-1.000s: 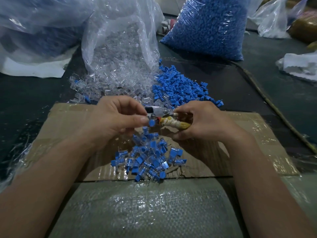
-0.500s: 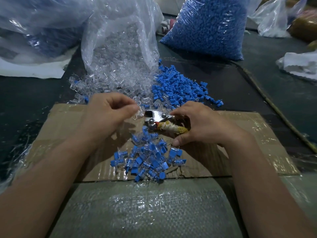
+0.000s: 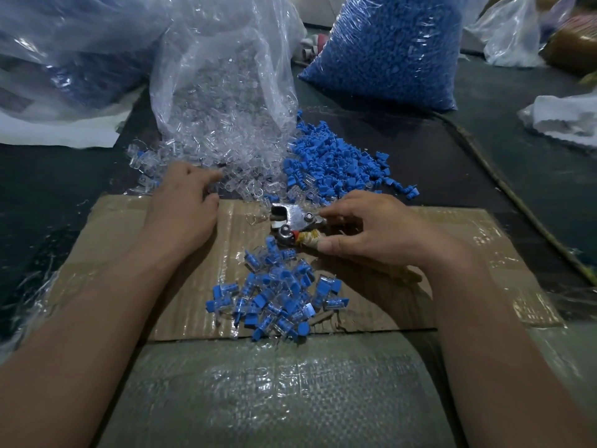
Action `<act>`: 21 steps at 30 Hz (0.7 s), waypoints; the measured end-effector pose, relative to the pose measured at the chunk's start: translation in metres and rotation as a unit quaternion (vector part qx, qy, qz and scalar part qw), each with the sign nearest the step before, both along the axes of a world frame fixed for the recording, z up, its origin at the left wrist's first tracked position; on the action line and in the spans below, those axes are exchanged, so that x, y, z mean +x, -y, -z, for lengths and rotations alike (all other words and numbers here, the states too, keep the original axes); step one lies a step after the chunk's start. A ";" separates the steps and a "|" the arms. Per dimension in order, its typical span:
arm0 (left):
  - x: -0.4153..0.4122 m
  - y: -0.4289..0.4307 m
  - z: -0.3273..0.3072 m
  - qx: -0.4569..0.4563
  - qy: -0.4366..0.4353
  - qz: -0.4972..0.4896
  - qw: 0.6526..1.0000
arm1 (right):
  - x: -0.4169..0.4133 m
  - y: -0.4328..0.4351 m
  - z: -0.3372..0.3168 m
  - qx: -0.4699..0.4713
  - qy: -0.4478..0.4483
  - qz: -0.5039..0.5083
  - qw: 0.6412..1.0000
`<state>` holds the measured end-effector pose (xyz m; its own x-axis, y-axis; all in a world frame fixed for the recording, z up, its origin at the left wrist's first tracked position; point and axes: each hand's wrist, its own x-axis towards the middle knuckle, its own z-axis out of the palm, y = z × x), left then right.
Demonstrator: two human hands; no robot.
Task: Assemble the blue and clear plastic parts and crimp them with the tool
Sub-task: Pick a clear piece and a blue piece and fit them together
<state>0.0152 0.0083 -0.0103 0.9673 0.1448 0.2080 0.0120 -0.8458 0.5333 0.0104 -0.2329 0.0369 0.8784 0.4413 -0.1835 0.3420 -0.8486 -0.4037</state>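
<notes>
The left hand [image 3: 184,205] lies with fingers stretched loosely onto the spilled clear parts [image 3: 239,176] at the cardboard's [image 3: 113,240] far edge. Assembled blue-and-clear pieces [image 3: 274,295] are heaped mid-cardboard. Just beyond them rests the crimping tool [image 3: 294,219], its metal head pointing left, with loose blue parts [image 3: 336,160] behind it. The right hand [image 3: 371,234] curls around the tool's wrapped handle.

Dim, cool light, glare on the clear bag [image 3: 226,76] at 12 o'clock and taped cardboard [image 3: 491,244] at 3, soft shadow beneath right hand [image 3: 384,231], edges bent and slightly soft.
</notes>
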 end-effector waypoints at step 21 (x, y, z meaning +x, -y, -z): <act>-0.027 0.018 -0.028 -0.567 -0.059 0.021 0.821 | 0.018 0.018 0.009 0.139 0.177 0.241 0.944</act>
<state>-0.0122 -0.0095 0.0173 0.9802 0.1463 -0.1337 0.1042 0.1933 0.9756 0.0288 -0.2508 0.0282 0.9741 -0.0371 0.2231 0.0987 -0.8178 -0.5670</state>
